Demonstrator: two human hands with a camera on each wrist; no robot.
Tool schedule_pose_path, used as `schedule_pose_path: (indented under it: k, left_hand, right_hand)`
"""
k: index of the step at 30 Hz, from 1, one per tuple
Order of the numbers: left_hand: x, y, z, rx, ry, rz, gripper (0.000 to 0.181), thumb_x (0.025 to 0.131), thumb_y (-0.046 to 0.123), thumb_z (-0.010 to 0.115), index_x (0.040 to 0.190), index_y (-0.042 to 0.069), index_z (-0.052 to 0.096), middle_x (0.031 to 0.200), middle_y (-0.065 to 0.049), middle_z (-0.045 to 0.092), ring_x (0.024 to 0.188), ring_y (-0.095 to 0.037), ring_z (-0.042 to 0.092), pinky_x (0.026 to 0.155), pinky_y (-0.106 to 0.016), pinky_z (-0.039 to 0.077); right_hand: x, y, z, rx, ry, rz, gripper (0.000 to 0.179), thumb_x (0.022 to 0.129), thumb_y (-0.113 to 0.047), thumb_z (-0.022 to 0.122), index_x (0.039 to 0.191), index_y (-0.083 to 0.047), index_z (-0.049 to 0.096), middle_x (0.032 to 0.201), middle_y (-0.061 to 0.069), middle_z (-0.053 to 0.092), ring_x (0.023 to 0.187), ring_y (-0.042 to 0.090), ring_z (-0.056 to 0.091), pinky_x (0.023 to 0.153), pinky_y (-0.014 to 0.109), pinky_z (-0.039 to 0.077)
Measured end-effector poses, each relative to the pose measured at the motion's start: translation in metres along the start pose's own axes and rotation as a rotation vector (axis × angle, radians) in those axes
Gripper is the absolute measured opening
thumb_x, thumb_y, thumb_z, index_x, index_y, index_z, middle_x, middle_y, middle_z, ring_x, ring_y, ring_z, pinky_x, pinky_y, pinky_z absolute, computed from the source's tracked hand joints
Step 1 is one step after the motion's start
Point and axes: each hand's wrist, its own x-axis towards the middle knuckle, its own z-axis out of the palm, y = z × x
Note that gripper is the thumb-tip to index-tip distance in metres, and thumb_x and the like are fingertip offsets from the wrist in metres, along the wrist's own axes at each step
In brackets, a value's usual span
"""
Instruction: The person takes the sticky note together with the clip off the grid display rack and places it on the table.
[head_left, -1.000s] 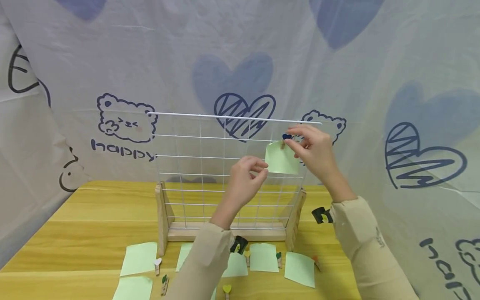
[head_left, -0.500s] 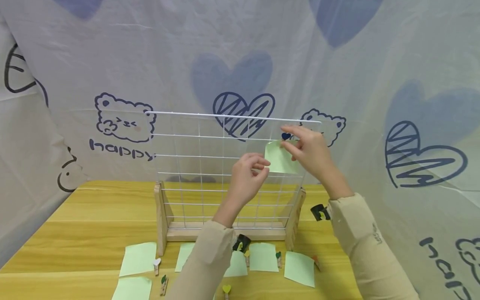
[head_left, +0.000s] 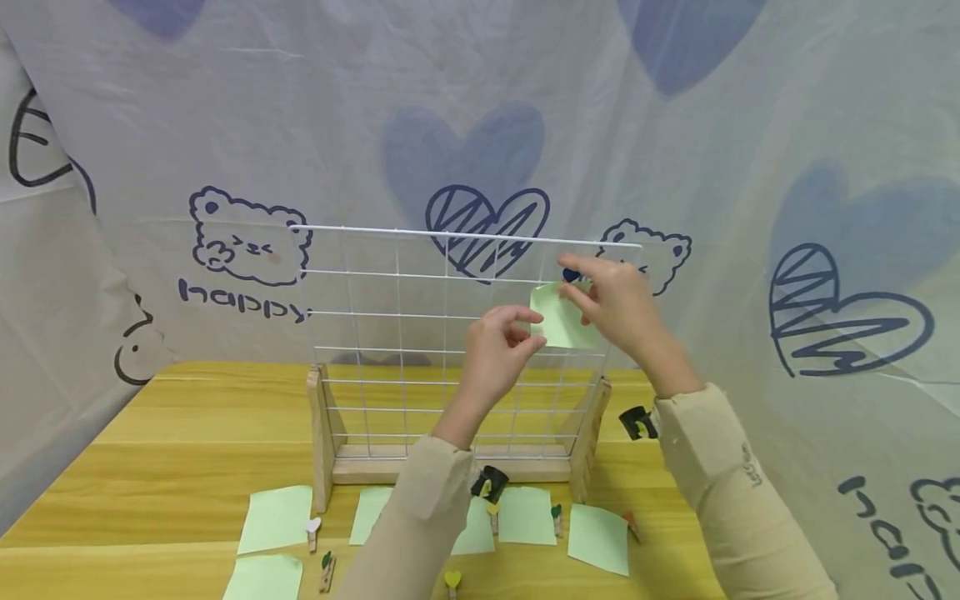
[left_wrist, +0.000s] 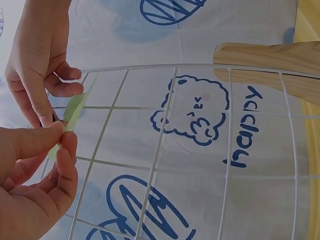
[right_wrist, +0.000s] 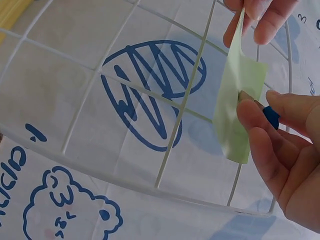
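A light green sticky note [head_left: 558, 315] hangs near the upper right of the white wire grid [head_left: 420, 314]. My left hand [head_left: 497, 350] pinches the note's left edge between thumb and fingers, also seen in the left wrist view. My right hand [head_left: 618, 304] pinches a small wooden clothespin [right_wrist: 245, 96] with a dark blue heart [right_wrist: 271, 117] on it. The pin's tip is on the upper part of the note. Whether it also grips a grid wire I cannot tell.
The grid stands in a wooden base [head_left: 450, 471] on a yellow wood-grain table [head_left: 150, 467]. In front lie several green notes [head_left: 527, 515] and heart clothespins [head_left: 312, 533]. Behind hangs a printed cloth [head_left: 337, 125].
My left hand has shifted slightly right, and its fingertips now close on the note's left edge. My right hand has moved a little left and still pinches the clothespin.
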Motion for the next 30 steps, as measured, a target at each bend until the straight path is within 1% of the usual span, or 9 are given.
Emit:
schedule_pose_path:
  k: [5, 9, 15, 19, 26, 30]
  left_hand:
    - [0.0009, 0.0015, -0.0003, 0.008, -0.011, -0.018, 0.021, 0.073, -0.004, 0.068, 0.093, -0.002, 0.064, 0.075, -0.012, 0.061, 0.061, -0.016, 0.055, 0.056, -0.02, 0.047]
    - [0.001, 0.0016, -0.0005, 0.008, -0.022, -0.018, 0.021, 0.073, -0.004, 0.068, 0.094, -0.003, 0.064, 0.07, -0.011, 0.06, 0.059, -0.015, 0.052, 0.054, -0.02, 0.046]
    - [0.0005, 0.0012, -0.0004, -0.002, -0.032, -0.022, 0.019, 0.074, -0.004, 0.067, 0.094, -0.002, 0.064, 0.07, -0.01, 0.06, 0.058, -0.014, 0.051, 0.054, -0.02, 0.045]
    - [0.0, 0.0004, 0.0001, -0.005, -0.034, -0.026, 0.018, 0.075, -0.004, 0.066, 0.093, -0.002, 0.065, 0.074, -0.011, 0.06, 0.06, -0.015, 0.052, 0.055, -0.02, 0.046]
    - [-0.0007, -0.0018, 0.0021, 0.004, -0.037, -0.033, 0.018, 0.075, -0.005, 0.066, 0.093, -0.001, 0.065, 0.08, -0.011, 0.06, 0.062, -0.015, 0.053, 0.056, -0.019, 0.046]
    - [-0.0009, -0.002, 0.0023, 0.01, -0.028, -0.025, 0.017, 0.075, -0.005, 0.066, 0.092, -0.001, 0.065, 0.08, -0.011, 0.06, 0.062, -0.015, 0.053, 0.056, -0.019, 0.046]
  right_hand:
    - [0.0019, -0.002, -0.0008, 0.011, -0.006, -0.003, 0.029, 0.085, -0.002, 0.058, 0.113, 0.002, 0.057, 0.102, 0.019, 0.061, 0.046, 0.014, 0.054, 0.044, 0.023, 0.044]
    - [0.0034, -0.0032, -0.0015, 0.009, -0.007, -0.001, 0.025, 0.085, -0.001, 0.057, 0.11, 0.002, 0.059, 0.101, 0.019, 0.062, 0.046, 0.014, 0.054, 0.045, 0.024, 0.044]
    - [0.0046, -0.0037, -0.0017, 0.011, 0.003, 0.007, 0.022, 0.084, 0.002, 0.057, 0.106, 0.002, 0.062, 0.1, 0.018, 0.063, 0.047, 0.015, 0.055, 0.047, 0.026, 0.045]
    - [0.0053, -0.0032, -0.001, 0.013, 0.012, 0.009, 0.02, 0.083, 0.003, 0.058, 0.102, 0.002, 0.063, 0.099, 0.018, 0.063, 0.048, 0.016, 0.055, 0.047, 0.025, 0.046]
    - [0.0056, -0.0022, 0.0, -0.015, 0.055, -0.021, 0.015, 0.081, 0.004, 0.06, 0.095, 0.002, 0.066, 0.092, 0.016, 0.064, 0.051, 0.017, 0.054, 0.047, 0.025, 0.046]
    - [0.0058, -0.0017, 0.0008, -0.027, 0.071, -0.039, 0.014, 0.08, 0.004, 0.061, 0.093, 0.002, 0.066, 0.088, 0.015, 0.063, 0.051, 0.017, 0.054, 0.046, 0.024, 0.046]
